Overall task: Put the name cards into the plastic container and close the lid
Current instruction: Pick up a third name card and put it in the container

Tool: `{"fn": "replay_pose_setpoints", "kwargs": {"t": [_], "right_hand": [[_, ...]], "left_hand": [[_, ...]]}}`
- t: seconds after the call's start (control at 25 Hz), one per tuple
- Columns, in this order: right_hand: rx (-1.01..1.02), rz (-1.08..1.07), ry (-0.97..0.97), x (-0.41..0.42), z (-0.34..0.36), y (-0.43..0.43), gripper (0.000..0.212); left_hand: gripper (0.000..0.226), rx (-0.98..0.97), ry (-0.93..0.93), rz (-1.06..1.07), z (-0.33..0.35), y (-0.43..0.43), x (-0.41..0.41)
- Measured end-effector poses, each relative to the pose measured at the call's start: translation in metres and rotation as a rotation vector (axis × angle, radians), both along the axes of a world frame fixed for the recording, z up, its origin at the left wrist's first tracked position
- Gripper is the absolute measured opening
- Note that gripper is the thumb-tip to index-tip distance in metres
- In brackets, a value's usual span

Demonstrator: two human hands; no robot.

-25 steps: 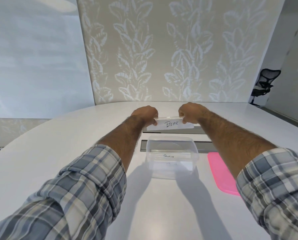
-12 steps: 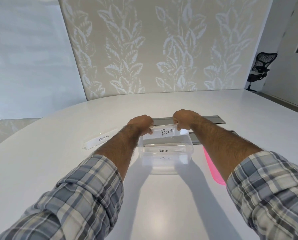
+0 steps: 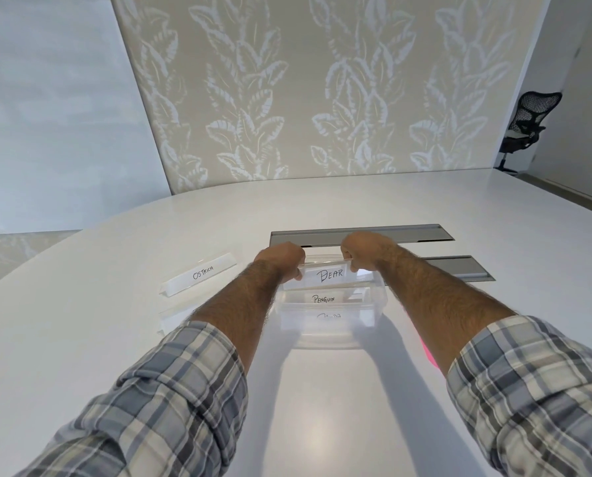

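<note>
A clear plastic container (image 3: 329, 333) stands on the white table in front of me. My left hand (image 3: 282, 258) and my right hand (image 3: 363, 247) each grip one end of a white name card reading BEAR (image 3: 329, 275), held at the back of the container's open top. Inside, a card reading PENGUIN (image 3: 324, 298) lies just in front of it, with another card partly visible below. A card reading OSTRICH (image 3: 200, 277) lies on the table to the left. A further clear card (image 3: 174, 320) lies near my left forearm. A sliver of the pink lid (image 3: 428, 354) shows behind my right forearm.
Two grey recessed cable trays (image 3: 425, 234) run across the table behind the container. The white table (image 3: 322, 407) stretches wide around me. A black office chair (image 3: 528, 125) stands far off at the right, beyond the table.
Both hands brought the BEAR card down and toward me, from behind the container into its open top. The view tilted, and the OSTRICH card came into sight.
</note>
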State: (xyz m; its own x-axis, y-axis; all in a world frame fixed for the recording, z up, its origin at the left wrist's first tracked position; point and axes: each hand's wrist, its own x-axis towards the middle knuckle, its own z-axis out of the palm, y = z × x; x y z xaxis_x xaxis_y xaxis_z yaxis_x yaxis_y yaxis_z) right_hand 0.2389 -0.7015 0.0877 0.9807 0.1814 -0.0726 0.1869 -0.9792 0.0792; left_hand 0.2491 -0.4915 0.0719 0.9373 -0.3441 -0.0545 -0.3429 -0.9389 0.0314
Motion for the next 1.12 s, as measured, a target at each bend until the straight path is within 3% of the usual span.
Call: {"fn": "replay_pose_setpoints", "kwargs": {"t": [0.36,1.12], "right_hand": [[-0.139,0.060,0.050,0.008,-0.015,-0.003,0.030],[-0.157,0.074,0.094,0.001,-0.042,-0.003,0.028]], "left_hand": [[0.038,0.008,0.046,0.020,-0.013,-0.011,0.003],[0.034,0.126,0.075,-0.023,-0.037,-0.019,0.013]]}}
